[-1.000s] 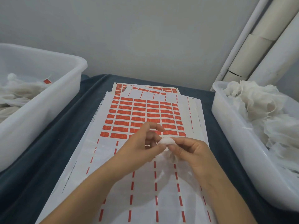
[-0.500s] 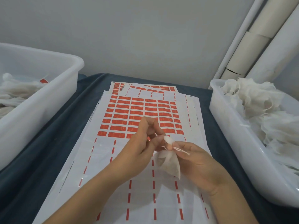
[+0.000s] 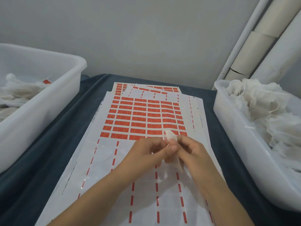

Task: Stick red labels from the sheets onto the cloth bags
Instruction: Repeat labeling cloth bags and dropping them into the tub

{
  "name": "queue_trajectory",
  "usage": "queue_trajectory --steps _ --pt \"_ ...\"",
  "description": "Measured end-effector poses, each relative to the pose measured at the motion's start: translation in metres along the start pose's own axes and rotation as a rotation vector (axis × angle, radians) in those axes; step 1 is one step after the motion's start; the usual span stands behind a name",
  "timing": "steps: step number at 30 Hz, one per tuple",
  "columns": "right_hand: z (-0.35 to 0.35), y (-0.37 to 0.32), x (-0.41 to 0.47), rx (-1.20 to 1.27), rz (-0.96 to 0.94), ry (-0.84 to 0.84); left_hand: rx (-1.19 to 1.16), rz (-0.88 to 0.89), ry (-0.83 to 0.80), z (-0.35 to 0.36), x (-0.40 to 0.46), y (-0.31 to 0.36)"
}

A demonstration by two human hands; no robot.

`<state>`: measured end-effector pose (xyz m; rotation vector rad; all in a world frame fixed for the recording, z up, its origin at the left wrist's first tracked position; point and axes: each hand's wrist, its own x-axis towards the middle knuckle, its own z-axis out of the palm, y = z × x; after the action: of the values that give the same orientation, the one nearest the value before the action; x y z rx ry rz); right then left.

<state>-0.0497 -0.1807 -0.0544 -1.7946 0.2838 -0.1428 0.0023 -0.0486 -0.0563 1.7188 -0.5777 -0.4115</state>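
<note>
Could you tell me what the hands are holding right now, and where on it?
Both hands pinch one small cloth bag near its top.

1. Soft, even, fairly dim indoor light; no hard shadows.
2. Faint shadow under the hands [image 3: 164, 152] on the sheet [image 3: 114, 176].
3. Small glints along the sheet's left edge.
4. Fingers slightly blurred; wide-angle bending at frame edges.
</note>
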Motion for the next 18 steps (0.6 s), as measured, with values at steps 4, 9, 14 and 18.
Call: queue_trajectory --steps 4,9,14,18 --pt "-0.002 0.001 0.0 0.02 -0.015 0.013 -0.11 -0.033 -0.021 -0.006 0.001 -0.001" --pt "-0.003 0.001 0.0 0.085 0.001 -0.014 -0.223 -0.045 -0.033 -0.01 0.001 0.0" --pt "-0.005 0.0 0.0 0.133 0.06 -0.108 -0.464 -0.119 0.1 -0.023 0.004 0.003" --pt "-0.006 0.001 0.002 0.116 0.049 -0.171 -0.71 -0.098 0.193 -0.035 0.005 0.003"
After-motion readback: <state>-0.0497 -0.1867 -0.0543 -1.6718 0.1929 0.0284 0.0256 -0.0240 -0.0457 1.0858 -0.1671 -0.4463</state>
